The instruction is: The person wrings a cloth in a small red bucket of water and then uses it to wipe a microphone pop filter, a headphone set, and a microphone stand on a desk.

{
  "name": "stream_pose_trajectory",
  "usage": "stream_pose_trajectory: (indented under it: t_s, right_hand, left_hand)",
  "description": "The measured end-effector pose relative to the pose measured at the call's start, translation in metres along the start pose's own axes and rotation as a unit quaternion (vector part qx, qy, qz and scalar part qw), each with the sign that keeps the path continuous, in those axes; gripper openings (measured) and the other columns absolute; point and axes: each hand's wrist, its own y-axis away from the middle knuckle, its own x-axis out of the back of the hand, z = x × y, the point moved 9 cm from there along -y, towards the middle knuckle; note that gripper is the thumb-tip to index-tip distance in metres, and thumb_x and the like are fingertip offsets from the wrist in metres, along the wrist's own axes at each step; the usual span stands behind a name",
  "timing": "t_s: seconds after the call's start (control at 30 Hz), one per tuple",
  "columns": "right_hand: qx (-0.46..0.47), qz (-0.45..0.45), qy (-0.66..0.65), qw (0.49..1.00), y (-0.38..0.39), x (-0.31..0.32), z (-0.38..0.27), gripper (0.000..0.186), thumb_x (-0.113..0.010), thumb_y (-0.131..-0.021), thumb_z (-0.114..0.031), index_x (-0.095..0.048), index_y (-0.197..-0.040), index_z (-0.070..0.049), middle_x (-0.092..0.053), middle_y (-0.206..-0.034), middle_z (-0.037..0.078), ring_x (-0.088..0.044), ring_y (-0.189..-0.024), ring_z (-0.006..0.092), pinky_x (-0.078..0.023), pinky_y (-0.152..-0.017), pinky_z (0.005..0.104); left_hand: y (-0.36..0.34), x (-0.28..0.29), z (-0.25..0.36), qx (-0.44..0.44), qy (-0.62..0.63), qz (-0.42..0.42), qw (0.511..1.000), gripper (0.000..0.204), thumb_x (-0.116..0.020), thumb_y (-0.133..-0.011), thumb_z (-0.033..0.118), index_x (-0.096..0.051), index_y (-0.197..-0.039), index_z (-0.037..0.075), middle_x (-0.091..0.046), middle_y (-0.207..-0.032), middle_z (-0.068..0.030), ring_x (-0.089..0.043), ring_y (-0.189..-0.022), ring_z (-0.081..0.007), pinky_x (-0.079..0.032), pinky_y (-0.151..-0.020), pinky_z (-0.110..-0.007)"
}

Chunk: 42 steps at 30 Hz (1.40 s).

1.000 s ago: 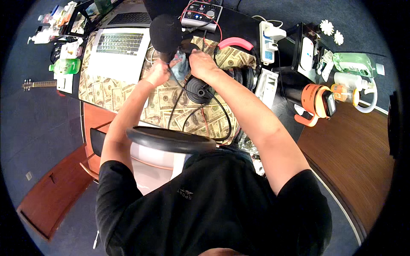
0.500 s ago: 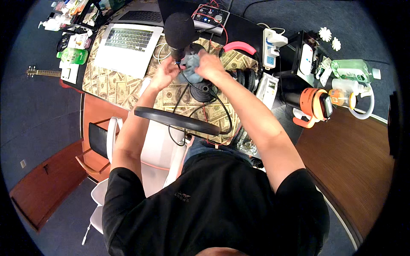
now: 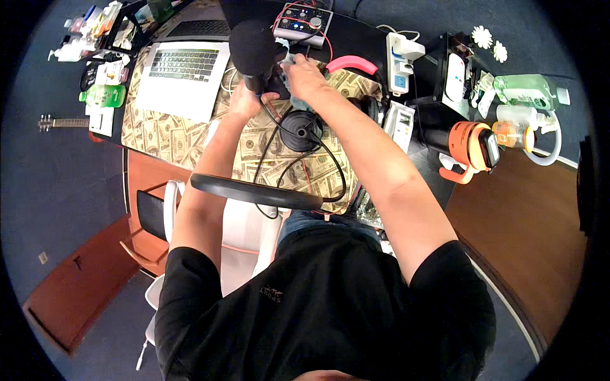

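A blue-grey cloth (image 3: 298, 103) is bunched under my right hand (image 3: 304, 77), whose fingers are closed on it. Between my two hands lies a dark object (image 3: 277, 86), mostly covered, so its kind does not show. My left hand (image 3: 246, 101) is curled against that dark object with the thumb along its near side; its other fingers are hidden behind a black foam-covered microphone (image 3: 253, 49). Just nearer than the hands stands a round black base (image 3: 301, 131) with black cables looping from it. A dark, rounded disc seen edge-on (image 3: 257, 191) crosses over my left forearm.
An open laptop (image 3: 184, 75) sits at left on a banknote-patterned mat (image 3: 155, 130). Behind is an audio interface (image 3: 304, 24). To the right are a pink-red curved band (image 3: 352, 64), a white power strip (image 3: 401, 63), an orange-and-black mug (image 3: 467, 147) and a green bottle (image 3: 524, 90).
Both hands have moved farther away, and the cloth with the right one. The left hand has come in closer behind the microphone. The round base is now uncovered. The whole view has shifted slightly.
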Motion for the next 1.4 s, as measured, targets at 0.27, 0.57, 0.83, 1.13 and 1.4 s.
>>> stream_pose_trajectory:
  t_s: [0.27, 0.57, 0.83, 1.13, 1.4]
  right_hand:
    - [-0.020, -0.081, -0.017, 0.996, 0.029, 0.013, -0.022, 0.023, -0.061, -0.083, -0.007, -0.074, -0.100, 0.002, -0.067, -0.109, 0.029, -0.068, -0.103, 0.0416, -0.056, -0.088, 0.0461]
    - [-0.065, -0.171, -0.141, 0.973, 0.029, 0.006, -0.005, 0.037, -0.071, -0.071, -0.021, -0.075, -0.100, 0.002, -0.071, -0.103, 0.026, -0.070, -0.100, 0.0371, -0.056, -0.085, 0.0422]
    - [-0.241, 0.111, -0.510, 0.818, 0.048, 0.036, 0.045, 0.049, -0.075, -0.076, -0.029, -0.071, -0.119, -0.005, -0.075, -0.095, 0.017, -0.072, -0.084, 0.0260, -0.054, -0.077, 0.0367]
    - [-0.167, 0.002, -0.316, 0.934, 0.042, 0.019, 0.044, 0.046, -0.075, -0.075, -0.023, -0.072, -0.119, -0.010, -0.073, -0.105, 0.019, -0.071, -0.098, 0.0317, -0.055, -0.085, 0.0386]
    - [0.142, 0.415, -0.352, 0.827, 0.105, 0.241, -0.066, 0.045, -0.075, -0.076, -0.010, -0.069, -0.120, -0.013, -0.057, -0.113, 0.014, -0.060, -0.102, 0.0291, -0.050, -0.091, 0.0358]
  left_hand:
    - [0.003, 0.013, 0.005, -0.061, -0.025, 0.048, 0.997, 0.059, -0.089, -0.065, 0.047, -0.072, -0.111, 0.013, -0.070, -0.108, -0.0165, -0.066, -0.101, -0.0385, -0.053, -0.084, -0.046]
    - [0.008, 0.010, 0.014, -0.128, -0.087, 0.053, 0.986, 0.056, -0.086, -0.073, 0.036, -0.066, -0.123, 0.023, -0.067, -0.112, -0.0147, -0.063, -0.105, -0.0388, -0.051, -0.087, -0.047]
    - [0.008, 0.009, -0.008, -0.032, -0.065, -0.005, 0.997, 0.046, -0.074, -0.085, 0.032, -0.064, -0.128, 0.016, -0.066, -0.118, -0.0195, -0.063, -0.110, -0.0411, -0.050, -0.091, -0.047]
    - [0.049, 0.088, 0.024, -0.046, 0.427, 0.138, 0.893, 0.061, -0.055, -0.081, -0.004, -0.052, -0.143, -0.002, -0.065, -0.121, -0.0092, -0.060, -0.102, -0.0146, -0.049, -0.089, -0.028]
    - [0.050, 0.157, 0.132, -0.159, 0.382, 0.131, 0.901, 0.086, -0.085, -0.077, 0.006, -0.039, -0.150, 0.001, -0.057, -0.136, -0.0105, -0.058, -0.120, -0.0204, -0.047, -0.104, -0.035]
